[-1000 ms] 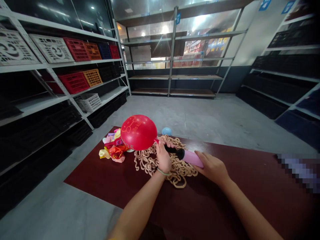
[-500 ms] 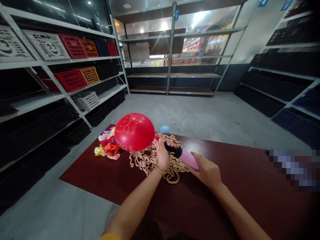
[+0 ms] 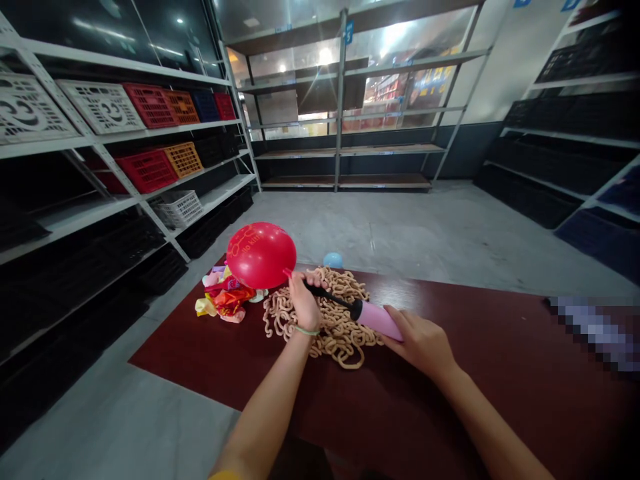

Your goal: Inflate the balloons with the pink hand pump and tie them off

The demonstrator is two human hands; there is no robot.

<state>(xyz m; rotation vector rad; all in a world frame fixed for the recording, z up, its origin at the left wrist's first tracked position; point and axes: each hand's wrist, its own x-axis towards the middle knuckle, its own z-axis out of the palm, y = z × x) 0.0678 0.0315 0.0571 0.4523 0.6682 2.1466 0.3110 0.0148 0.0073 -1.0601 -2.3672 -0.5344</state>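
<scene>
1. Left of the dark red-brown bench [image 3: 200, 360]: metal shelving [image 3: 160, 131], coloured crates [image 3: 150, 170].
2. Over the bench's left part: red balloon [image 3: 261, 255].
3. Over its middle: left hand [image 3: 305, 307] gripping the pump [image 3: 377, 320] by its black end at the balloon's neck; right hand [image 3: 425, 343] gripping its pink barrel.
4. Beyond its right: grey floor [image 3: 450, 233], dark-filled shelving [image 3: 575, 137].

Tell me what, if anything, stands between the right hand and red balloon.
The pump, its pink end in the right hand, and the left hand, around the pump's black end at the neck of the red balloon. Nothing visible stands between left hand and balloon.

left grip [image 3: 305, 305] and right grip [image 3: 424, 341] curl, apart.
</scene>
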